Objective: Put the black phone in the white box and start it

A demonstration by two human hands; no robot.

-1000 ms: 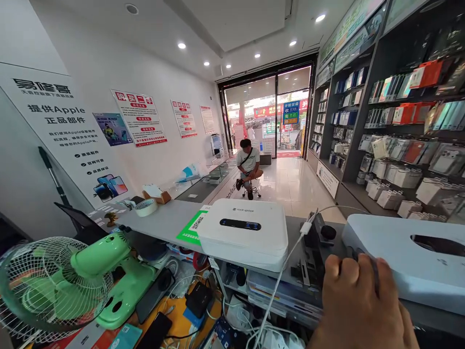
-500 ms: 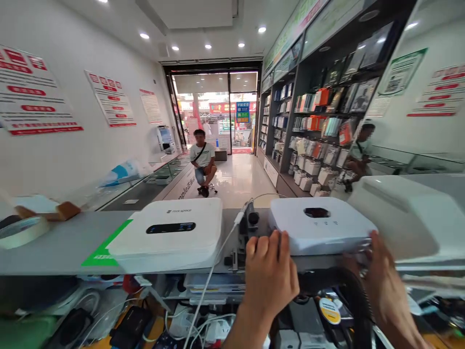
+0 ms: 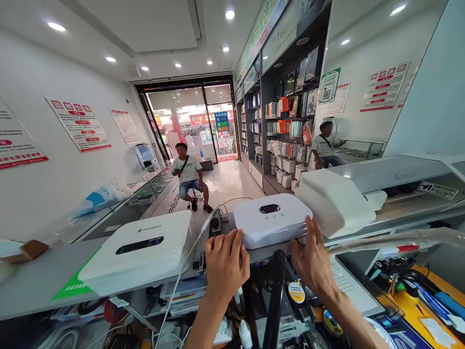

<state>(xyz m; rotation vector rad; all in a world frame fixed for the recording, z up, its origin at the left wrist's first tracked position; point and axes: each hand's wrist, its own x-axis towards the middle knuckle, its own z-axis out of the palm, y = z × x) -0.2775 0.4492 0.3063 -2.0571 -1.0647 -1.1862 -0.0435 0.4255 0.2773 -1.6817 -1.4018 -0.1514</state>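
Note:
A white box-shaped device [image 3: 276, 228] with a small oval dark display lies on the counter in front of me. At its left front corner is my left hand [image 3: 227, 264], fingers together and curled, the fingertips against the device. My right hand [image 3: 314, 259] grips the right front corner, its fingers along the side and the thumb apart, lower down. The undersides of both grips are hidden. Left of my left hand stand a black clamp-like stand [image 3: 216, 223] and a white cable [image 3: 181, 271]. Farther left lies a larger white rock space machine [image 3: 138, 252] with a dark screen strip.
Below the counter [image 3: 22, 291] a thick black tube [image 3: 276, 300] rises between my arms, over cluttered shelves of cables and boxes. A white machine [image 3: 327, 203] stands close on the right. A seated person [image 3: 189, 169] is beyond the counter; shelves [image 3: 286, 116] of packaged goods line the right wall.
My view has turned right and tilted, so the counter slants. Both hands stay at the device's corners. Red now shows in its display. The seated person has raised a hand.

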